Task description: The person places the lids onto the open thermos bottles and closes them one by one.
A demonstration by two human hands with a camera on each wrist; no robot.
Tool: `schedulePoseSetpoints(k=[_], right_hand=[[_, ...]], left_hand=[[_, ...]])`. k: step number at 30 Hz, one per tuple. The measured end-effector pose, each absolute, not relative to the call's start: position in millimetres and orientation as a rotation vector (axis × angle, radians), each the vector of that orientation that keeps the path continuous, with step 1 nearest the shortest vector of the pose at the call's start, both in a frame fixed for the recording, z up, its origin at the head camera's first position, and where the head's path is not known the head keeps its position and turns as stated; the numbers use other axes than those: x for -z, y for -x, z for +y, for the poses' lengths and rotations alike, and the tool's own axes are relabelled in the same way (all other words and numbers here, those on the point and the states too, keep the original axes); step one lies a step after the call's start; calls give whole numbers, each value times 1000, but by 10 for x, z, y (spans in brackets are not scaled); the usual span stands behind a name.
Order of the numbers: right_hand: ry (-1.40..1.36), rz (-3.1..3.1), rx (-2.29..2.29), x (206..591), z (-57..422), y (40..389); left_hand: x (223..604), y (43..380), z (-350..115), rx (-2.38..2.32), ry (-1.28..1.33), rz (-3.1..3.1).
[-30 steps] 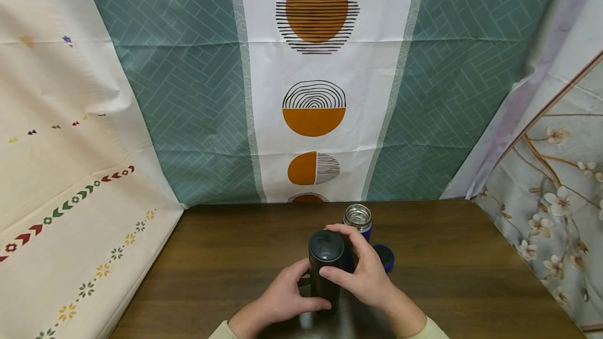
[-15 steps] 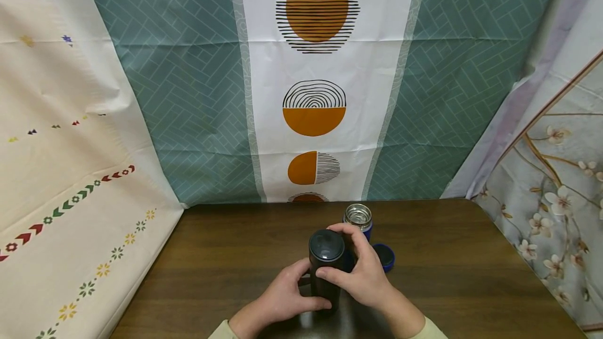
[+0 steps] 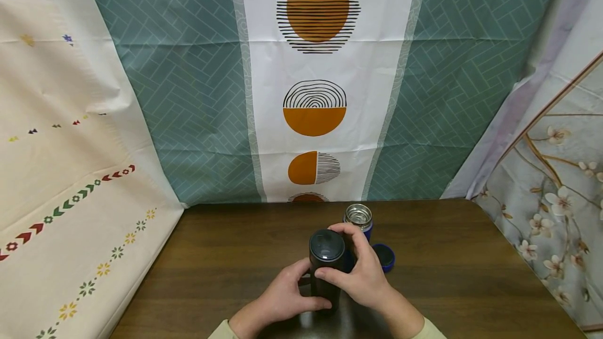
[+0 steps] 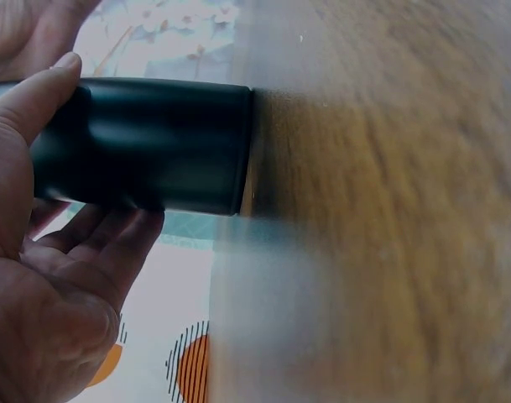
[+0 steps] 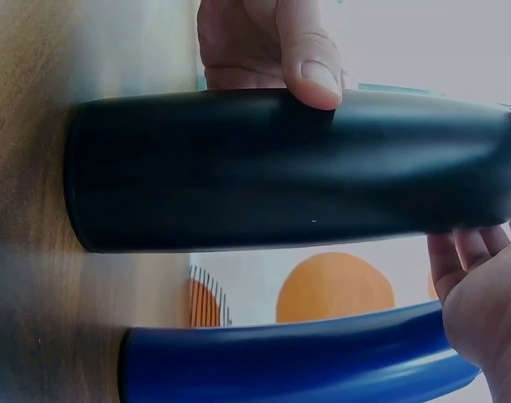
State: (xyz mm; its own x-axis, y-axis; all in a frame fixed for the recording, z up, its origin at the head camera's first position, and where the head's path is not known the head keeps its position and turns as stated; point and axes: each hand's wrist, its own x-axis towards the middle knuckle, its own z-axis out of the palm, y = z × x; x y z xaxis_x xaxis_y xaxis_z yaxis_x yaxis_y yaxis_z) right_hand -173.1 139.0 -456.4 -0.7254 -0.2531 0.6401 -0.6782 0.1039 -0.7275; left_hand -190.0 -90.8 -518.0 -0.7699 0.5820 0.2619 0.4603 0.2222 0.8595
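Black flask (image 3: 325,289) noted upright at the lower centre of the head view, dark cap on top, base on the wooden desk (image 3: 235,255). Both hands grasp it. The left hand (image 3: 287,294) is set low on the body, thumb across the near side and fingers curved round the other; in the left wrist view the fingertips touch the wall and the section nearest the base is uncovered. The right hand (image 3: 360,276) is set high, at the cap end, spread just wide enough to span the flask, with thumb on the near side and fingers round the far side. Firmness of grip cannot be told.

Adjacent items: a blue flask (image 3: 359,217) stands behind and to the right, its steel-lined mouth uncovered. In the head view the right hand obstructs much of its body; the right wrist view shows it along the bottom, a gap between the two flasks. A blue lid (image 3: 385,257) with a dark centre lies on the desk, just beyond the right hand.

Surroundings: green and white cloth (image 3: 188,93) at upper centre, cream cloth (image 3: 61,93) at left, flower-print cloth (image 3: 542,208) at right.
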Motion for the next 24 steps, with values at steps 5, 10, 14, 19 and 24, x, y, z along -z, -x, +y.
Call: schedulePoseSetpoints(k=[5,10,14,19,24], right_hand=[[-903,-2031,-1636,4563,1386,1732],[-920,-2038,-1649,4576,1401,1743],[-988,-2029,-1719,4574,1429,1752],[-1143,-1961,-1825,4561,1446,1776],[-1242,-1910,-1859,4549,1443,1780]], left_hand=[[5173,1898,-910,-1597,-1021,2364],[5159,1894,-910,-1608,-1025,2342],[5156,1885,-915,-1607,-1017,2346],[5165,1881,-919,-1602,-1014,2351],[5170,1885,-918,-1605,-1010,2350]])
